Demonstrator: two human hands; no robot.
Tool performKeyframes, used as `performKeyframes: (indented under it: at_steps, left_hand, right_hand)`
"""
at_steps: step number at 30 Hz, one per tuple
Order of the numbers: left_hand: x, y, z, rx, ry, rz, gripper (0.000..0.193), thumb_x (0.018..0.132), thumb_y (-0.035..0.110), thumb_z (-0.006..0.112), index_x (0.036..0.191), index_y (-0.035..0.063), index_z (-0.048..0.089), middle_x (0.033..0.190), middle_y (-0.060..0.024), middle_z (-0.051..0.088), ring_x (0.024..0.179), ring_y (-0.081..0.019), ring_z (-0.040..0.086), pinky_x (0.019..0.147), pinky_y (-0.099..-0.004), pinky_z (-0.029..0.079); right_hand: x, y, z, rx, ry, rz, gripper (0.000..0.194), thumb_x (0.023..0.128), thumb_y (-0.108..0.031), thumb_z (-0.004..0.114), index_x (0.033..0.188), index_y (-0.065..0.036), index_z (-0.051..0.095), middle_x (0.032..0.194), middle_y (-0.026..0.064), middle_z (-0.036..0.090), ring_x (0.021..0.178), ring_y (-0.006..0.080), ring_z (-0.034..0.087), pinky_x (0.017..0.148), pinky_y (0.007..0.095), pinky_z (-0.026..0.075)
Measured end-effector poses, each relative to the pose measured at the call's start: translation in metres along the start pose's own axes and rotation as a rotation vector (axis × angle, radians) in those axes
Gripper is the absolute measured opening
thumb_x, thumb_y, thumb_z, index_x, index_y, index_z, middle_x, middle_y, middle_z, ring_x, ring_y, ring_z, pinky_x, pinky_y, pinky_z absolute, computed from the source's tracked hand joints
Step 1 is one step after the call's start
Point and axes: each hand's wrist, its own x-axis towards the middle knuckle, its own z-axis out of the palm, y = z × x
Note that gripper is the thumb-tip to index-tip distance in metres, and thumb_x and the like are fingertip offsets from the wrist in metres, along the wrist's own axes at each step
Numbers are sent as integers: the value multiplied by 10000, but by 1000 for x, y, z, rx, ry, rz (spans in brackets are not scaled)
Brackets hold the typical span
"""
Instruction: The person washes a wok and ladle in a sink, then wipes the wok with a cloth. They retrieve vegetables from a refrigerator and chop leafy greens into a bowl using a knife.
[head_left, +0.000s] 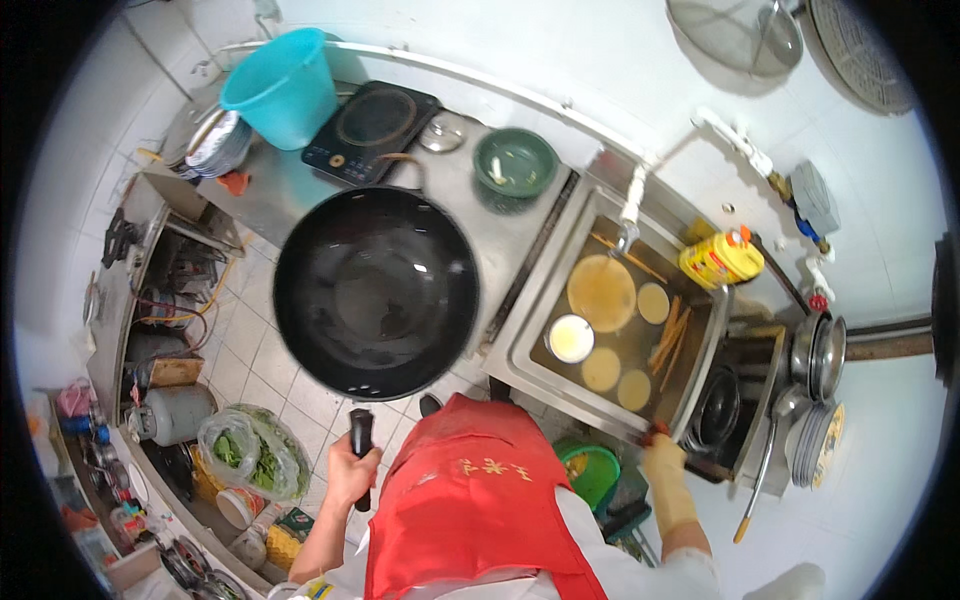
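Observation:
My left hand (351, 472) is closed around the black handle of a large black wok (375, 292). The wok is held up over the floor and the edge of the steel counter, its inside facing me and bare. My right hand (663, 448), in a pale yellow glove, is at the front right corner of the steel sink (517, 367). Something reddish-brown shows at its fingertips; whether it grips anything cannot be told. In the sink's murky water are round bowls or dishes (601, 292), a white bowl (571, 339) and several chopsticks (667, 337).
A dark green basin (516, 162), an induction cooker (371, 131) and a turquoise bucket (289, 90) stand on the counter. A yellow detergent bottle (721, 259) sits by the sink. Stacked pans (712, 412) and plates (814, 446) are at right. Bagged greens (255, 454) lie at left.

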Motion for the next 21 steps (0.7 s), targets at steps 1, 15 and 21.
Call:
performKeyframes:
  at_steps: [1, 15, 21]
  left_hand:
    - [6, 2, 1, 26, -36, 57, 120, 863, 51, 670, 838, 5, 562, 575, -36, 558, 429, -132, 540, 402, -314, 439]
    - [74, 163, 72, 850, 436, 1074, 218, 759, 49, 705, 953, 69, 608, 718, -140, 640, 666, -379, 658, 590, -488, 513]
    - [66, 211, 117, 767, 356, 1206, 186, 726, 30, 698, 892, 82, 633, 739, -133, 659, 661, -365, 658, 603, -471, 511]
  right_hand:
    - [-5, 13, -18, 78, 133, 83, 277, 919, -134, 617, 1192, -95, 638, 1171, 186, 707, 1065, 422, 674, 909, 490, 536]
    - [9, -28, -176, 1701, 33, -380, 283, 945, -131, 689, 1162, 41, 630, 1092, 135, 726, 947, 242, 722, 859, 392, 593]
    - [35, -30, -160, 1546, 86, -175, 239, 945, -110, 679, 1125, 41, 635, 995, 141, 726, 807, 257, 732, 694, 388, 615]
